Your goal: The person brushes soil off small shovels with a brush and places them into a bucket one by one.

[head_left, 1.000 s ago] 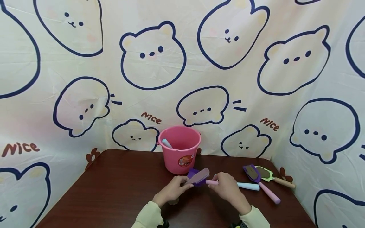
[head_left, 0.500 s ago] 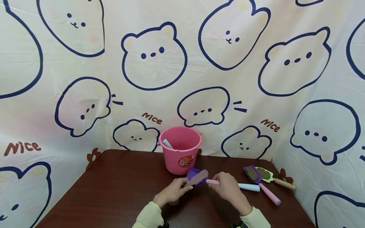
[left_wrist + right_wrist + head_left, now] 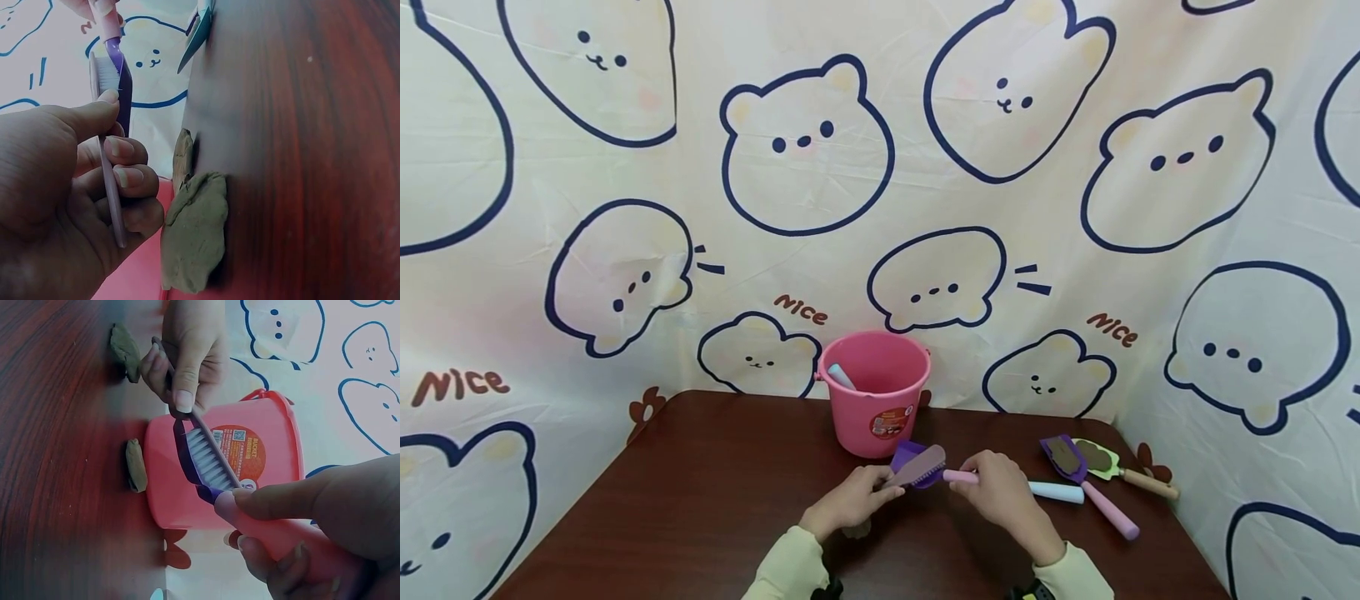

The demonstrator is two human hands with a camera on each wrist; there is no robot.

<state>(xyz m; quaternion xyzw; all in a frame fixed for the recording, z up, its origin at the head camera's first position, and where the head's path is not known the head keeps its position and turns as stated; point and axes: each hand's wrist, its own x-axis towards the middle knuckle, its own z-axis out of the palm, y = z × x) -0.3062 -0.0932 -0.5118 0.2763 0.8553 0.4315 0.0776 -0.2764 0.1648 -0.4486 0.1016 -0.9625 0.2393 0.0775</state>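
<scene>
A mauve brush (image 3: 922, 465) with white bristles is in my left hand (image 3: 848, 502), its thin handle held between thumb and curled fingers. My right hand (image 3: 1000, 493) grips the pink handle (image 3: 281, 534) of a small purple shovel (image 3: 906, 454), thumb laid along it. Above the table, the bristles (image 3: 209, 461) face the shovel's blade and appear to touch it. Part of the blade is hidden behind the brush. Two grey-brown lumps, seemingly clay, lie below on the table: a larger lump (image 3: 197, 240) and a smaller lump (image 3: 135, 465).
Just behind the hands stands a pink bucket (image 3: 871, 429) with a light blue handle (image 3: 840, 377) inside. At right lie another light blue handle (image 3: 1057, 492), a purple shovel with a pink handle (image 3: 1109, 510), and a green shovel with a wooden handle (image 3: 1148, 482); both blades carry brown material.
The brush has moved slightly left and its head has tilted a little over the shovel's blade. My right hand and the shovel are nearly unmoved.
</scene>
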